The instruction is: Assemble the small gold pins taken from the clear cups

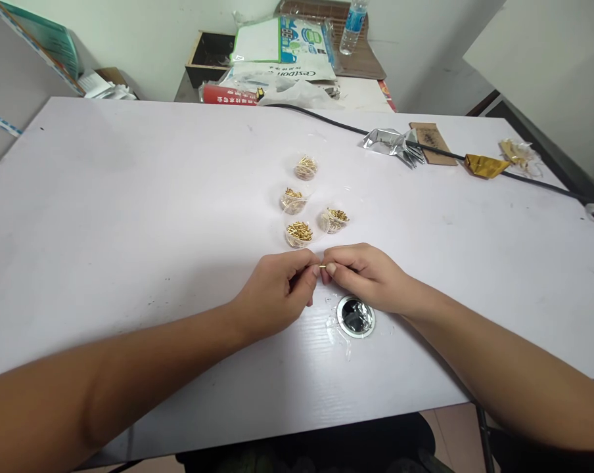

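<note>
Between my two hands is a thin gold-coloured metal pin [322, 266], pinched from both ends. My left hand [282, 287] grips it between thumb and forefinger, and my right hand [363, 272] does the same from the other side. Most of the pin is hidden by the fingertips. Just beyond the hands stand small clear cups of similar gold pins: one cup [299, 233] nearest, another cup [334, 220] to its right, a third cup [293, 200] behind, and a further cup [305, 168] at the back.
A round cable hole [356, 316] with a metal rim lies in the white table [154, 197] below my right hand. A black cable [326, 120] crosses the far right, past silver foil [393, 143], cardboard [432, 143] and gold foil [485, 165]. A water bottle [353, 27] stands behind.
</note>
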`<state>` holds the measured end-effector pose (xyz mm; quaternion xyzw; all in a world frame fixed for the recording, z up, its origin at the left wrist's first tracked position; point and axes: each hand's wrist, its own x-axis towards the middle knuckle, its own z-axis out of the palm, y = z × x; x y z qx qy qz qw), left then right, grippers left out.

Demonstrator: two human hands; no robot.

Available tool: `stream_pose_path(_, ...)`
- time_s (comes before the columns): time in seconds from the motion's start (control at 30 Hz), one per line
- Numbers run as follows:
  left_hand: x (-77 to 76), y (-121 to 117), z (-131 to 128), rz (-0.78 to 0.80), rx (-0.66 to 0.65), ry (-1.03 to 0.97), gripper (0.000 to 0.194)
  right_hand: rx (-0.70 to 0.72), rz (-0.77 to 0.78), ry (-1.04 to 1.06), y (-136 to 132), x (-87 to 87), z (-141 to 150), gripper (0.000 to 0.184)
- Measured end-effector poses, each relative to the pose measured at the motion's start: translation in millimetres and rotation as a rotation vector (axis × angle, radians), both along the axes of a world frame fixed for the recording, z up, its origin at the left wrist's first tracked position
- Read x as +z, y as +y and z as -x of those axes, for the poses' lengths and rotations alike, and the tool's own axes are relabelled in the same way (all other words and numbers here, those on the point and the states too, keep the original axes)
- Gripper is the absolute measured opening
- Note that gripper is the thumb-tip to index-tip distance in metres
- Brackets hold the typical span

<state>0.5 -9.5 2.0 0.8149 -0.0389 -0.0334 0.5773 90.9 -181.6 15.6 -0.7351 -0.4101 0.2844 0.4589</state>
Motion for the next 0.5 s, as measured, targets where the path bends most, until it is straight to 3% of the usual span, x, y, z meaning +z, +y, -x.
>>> stream_pose_path(0.5, 6.4, -0.4, 0.6, -0.032, 0.006, 0.055, 0.021, -0.015, -0.082, -0.101, -1.3, -0.2, -3.0, 0.025)
